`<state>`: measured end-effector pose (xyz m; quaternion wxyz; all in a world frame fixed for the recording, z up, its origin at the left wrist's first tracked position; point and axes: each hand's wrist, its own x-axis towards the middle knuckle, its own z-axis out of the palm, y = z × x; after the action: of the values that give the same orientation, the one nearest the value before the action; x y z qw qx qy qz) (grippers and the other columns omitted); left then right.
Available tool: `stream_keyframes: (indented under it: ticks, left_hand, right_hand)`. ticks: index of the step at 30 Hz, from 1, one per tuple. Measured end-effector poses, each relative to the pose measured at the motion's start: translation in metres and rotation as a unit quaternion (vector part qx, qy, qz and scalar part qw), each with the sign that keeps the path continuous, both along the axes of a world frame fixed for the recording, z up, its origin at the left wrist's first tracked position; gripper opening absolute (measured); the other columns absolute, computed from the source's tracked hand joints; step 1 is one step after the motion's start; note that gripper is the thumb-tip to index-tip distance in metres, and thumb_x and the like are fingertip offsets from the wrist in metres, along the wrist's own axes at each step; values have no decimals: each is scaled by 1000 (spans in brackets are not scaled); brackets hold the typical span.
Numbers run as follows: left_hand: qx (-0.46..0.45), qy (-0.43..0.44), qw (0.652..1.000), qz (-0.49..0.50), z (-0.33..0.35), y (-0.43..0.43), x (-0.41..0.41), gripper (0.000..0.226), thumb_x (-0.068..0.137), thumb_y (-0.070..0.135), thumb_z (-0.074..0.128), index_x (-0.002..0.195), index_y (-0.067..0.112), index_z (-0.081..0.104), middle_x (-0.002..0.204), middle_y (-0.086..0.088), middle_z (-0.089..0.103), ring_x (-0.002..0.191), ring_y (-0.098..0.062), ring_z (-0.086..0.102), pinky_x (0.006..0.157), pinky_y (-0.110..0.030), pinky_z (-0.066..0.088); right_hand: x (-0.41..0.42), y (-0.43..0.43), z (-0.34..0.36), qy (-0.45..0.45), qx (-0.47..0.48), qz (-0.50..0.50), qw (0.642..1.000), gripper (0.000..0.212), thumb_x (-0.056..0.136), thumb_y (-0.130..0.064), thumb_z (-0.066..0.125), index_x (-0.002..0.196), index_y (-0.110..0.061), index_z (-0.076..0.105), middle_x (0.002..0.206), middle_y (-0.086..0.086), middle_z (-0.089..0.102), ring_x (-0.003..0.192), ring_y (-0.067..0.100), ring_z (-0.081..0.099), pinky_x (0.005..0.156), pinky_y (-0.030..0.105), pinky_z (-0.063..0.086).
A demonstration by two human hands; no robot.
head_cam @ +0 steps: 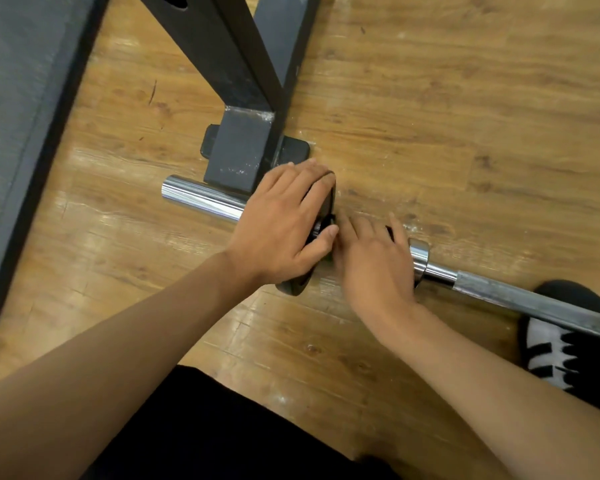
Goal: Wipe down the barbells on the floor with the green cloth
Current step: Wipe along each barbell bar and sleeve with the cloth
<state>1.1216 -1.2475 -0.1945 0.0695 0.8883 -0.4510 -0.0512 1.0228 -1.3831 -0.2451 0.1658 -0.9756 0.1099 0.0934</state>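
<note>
On the wooden floor (430, 98) beside the rack foot (238, 154), your barbell (520, 296) lies unwiped, I judge: your left hand (281, 223) grips its black plate (293, 287), your right hand (374, 268) is too blurred to tell, and no green cloth shows

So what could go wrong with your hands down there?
1. The fingers of the right hand sit right beside the black plate that the left hand grips. If the plate slides, they could get pinched.
2. The barbell passes close by a shoe. If it rolls, it might press the foot.
3. No green cloth is in view, so wiping cannot start yet.
</note>
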Motion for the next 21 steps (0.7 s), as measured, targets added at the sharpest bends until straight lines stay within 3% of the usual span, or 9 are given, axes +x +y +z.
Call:
stream_keyframes:
  ticks: [3,5,7,12,14,16,19,21]
  left_hand:
    - [25,-27,999,8,-2,4,-15,81,101,53,35,157,-6,35,163,-25,36,156,-37,27,129,-46,17]
    - [35,-34,999,17,-3,-5,-8,83,103,55,28,159,-6,30,163,-24,37,158,-35,25,130,-46,15]
    - [34,-28,998,35,-2,-17,6,83,105,55,23,159,-7,29,162,-25,39,156,-35,28,128,-45,17]
    - [-30,-27,998,42,-6,-22,10,77,106,49,24,155,-10,36,157,-26,45,152,-37,36,122,-46,27]
    - [-58,-22,997,35,-10,-19,2,76,106,49,28,155,-8,37,158,-25,44,151,-37,37,120,-46,29]
    - [-62,-10,998,32,-13,-19,7,78,104,52,29,155,-7,39,154,-25,48,146,-38,43,117,-47,32]
    - [-60,10,998,28,-9,-37,32,78,105,53,27,153,-6,41,144,-23,56,134,-37,52,112,-44,34]
    - [-72,4,997,29,-6,-48,42,71,106,48,28,150,-5,47,141,-22,59,130,-37,54,110,-44,34]
  right_hand:
    - [-20,-4,-1,-13,-45,28,998,50,104,-19,39,150,-2,47,136,17,61,133,37,53,117,48,35]
    - [7,5,2,31,-7,13,999,51,103,-22,31,148,-5,47,135,14,60,128,34,53,111,42,35]
    - [31,9,5,49,15,-7,999,43,106,-23,35,144,-11,49,135,10,59,123,32,55,105,39,37]
    - [-1,-23,-7,-1,-88,38,995,53,103,-20,58,149,1,46,134,18,62,126,37,57,115,48,37]
    - [7,-25,-6,-6,-94,15,995,45,106,-23,46,142,2,54,124,17,68,116,36,63,110,46,42]
    - [38,-17,4,34,-55,-16,998,46,109,-27,25,132,-7,59,118,13,71,110,34,65,101,41,42]
    - [51,-15,-1,19,-22,-45,999,40,107,-24,28,130,-10,58,122,13,67,114,37,62,100,40,39]
    - [22,-20,-6,-36,-51,-5,998,47,104,-18,38,148,-1,45,139,20,57,128,41,54,115,46,34]
